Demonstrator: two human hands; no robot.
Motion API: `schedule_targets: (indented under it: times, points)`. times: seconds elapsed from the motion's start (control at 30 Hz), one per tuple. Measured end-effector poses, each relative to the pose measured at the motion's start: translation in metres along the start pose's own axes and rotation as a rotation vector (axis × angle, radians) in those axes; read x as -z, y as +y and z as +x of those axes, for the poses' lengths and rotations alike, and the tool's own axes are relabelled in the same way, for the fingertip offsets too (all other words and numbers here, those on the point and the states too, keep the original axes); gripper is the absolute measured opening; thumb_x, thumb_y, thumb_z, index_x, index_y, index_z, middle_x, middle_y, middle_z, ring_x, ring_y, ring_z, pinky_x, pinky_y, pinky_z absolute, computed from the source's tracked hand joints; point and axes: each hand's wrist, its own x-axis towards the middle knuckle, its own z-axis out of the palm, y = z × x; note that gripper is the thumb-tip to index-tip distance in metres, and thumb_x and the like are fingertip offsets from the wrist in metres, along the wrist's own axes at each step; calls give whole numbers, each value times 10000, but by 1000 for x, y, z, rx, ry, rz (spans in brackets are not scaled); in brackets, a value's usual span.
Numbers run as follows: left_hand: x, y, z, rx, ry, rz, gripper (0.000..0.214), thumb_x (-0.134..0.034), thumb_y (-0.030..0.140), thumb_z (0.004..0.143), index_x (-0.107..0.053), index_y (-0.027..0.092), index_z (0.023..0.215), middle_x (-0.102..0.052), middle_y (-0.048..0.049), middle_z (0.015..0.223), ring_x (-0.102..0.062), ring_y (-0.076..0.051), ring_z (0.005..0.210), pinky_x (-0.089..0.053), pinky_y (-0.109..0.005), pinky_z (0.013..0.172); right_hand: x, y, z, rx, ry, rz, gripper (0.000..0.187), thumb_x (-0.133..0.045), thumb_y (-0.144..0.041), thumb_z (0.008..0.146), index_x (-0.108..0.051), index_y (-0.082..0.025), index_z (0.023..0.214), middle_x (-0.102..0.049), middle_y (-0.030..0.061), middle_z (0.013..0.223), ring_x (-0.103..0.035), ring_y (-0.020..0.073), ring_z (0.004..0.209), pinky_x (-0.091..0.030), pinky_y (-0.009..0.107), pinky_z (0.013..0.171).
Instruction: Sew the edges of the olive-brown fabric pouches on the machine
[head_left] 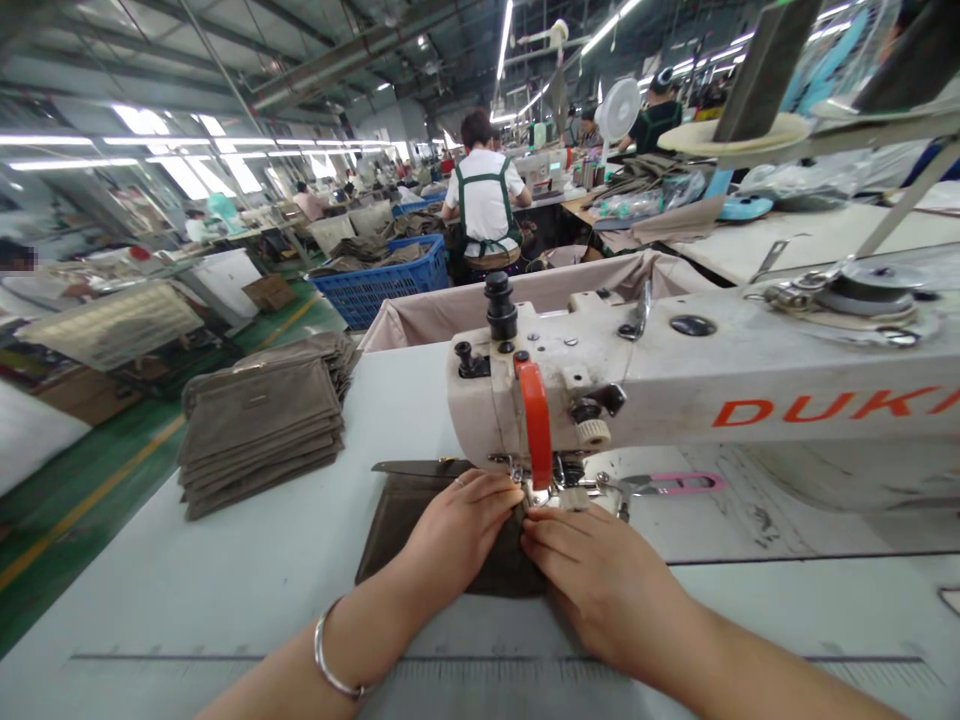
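Note:
A dark brown fabric piece lies flat on the sewing table under the needle of a white sewing machine. My left hand rests on top of the fabric, fingers pressed together at the presser foot. My right hand lies beside it on the right, fingertips pinching the fabric's edge just below the needle. A silver bangle circles my left wrist. The part of the fabric beneath both hands is hidden.
A stack of similar brown fabric pieces sits at the table's left. Pink-handled scissors lie right of the needle. A cloth bin stands behind the machine, a blue crate further back. A person in a green apron works ahead.

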Motion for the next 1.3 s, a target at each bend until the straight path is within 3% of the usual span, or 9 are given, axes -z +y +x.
schedule_targets:
  times: [0.43,0.53,0.63,0.7,0.83,0.93,1.0,1.2,1.3]
  points:
    - [3,3,2,36,-16,-17,243,-458,142,948,-621,200,1120,-666,-61,1131,-600,-191,1075,-481,-365,992,1,-3,4,-42,-48,33,221,-494,-109,861,-664,-152,996,-666,99,1096,-560,227,1112,-436,378,959]
    - [10,9,-3,72,-84,-24,291,-545,207,919,-581,204,1208,-623,-76,1233,-553,-216,1169,-441,-406,1047,20,2,1,-48,-90,92,327,-482,-100,848,-624,-193,1128,-651,70,1166,-567,210,1112,-390,408,1007]
    - [19,16,-15,60,-170,-40,685,-722,424,778,-454,203,1369,-497,-117,1398,-437,-294,1305,-380,-496,1095,50,14,-9,-77,-156,134,591,-475,-14,730,-541,-266,1260,-610,16,1260,-490,200,1225,-274,445,1094]
    - [21,20,-24,32,-211,-41,701,-715,425,782,-435,216,1390,-482,-113,1416,-430,-292,1317,-386,-495,1095,62,26,-15,-91,-166,79,645,-449,40,668,-563,-280,1217,-589,9,1281,-434,218,1274,-299,455,1067]
    - [17,30,-31,-29,-185,12,387,-514,196,902,-538,172,1287,-542,-103,1362,-485,-235,1279,-418,-423,1088,51,45,-12,-224,-76,-54,313,-540,-28,754,-600,-222,993,-629,61,1065,-555,249,1037,-443,416,866]
    - [10,37,-28,-53,-124,70,437,-478,80,830,-541,102,1262,-566,-130,1316,-491,-257,1253,-409,-434,1096,31,49,-3,-373,21,-123,67,-604,-180,821,-560,-193,870,-609,53,858,-571,241,823,-469,379,724]
    - [8,40,-25,-26,-121,86,471,-520,83,795,-540,97,1265,-582,-135,1271,-512,-283,1201,-430,-460,1071,25,45,-1,-398,43,-124,79,-603,-247,855,-550,-188,851,-599,58,845,-564,245,819,-464,376,712]
    - [14,27,-24,9,-7,-75,389,-441,124,935,-520,208,1306,-576,-77,1293,-517,-200,1215,-459,-382,1050,30,17,-7,43,-52,202,180,-483,-171,929,-605,-208,1056,-628,49,1048,-547,197,1003,-420,356,877]
    - [13,24,-26,-119,-98,-4,431,-402,82,937,-462,166,1356,-545,-92,1349,-480,-195,1276,-424,-367,1091,28,7,-8,103,-125,255,201,-498,-183,924,-622,-224,1076,-649,32,1011,-559,193,981,-424,365,858]
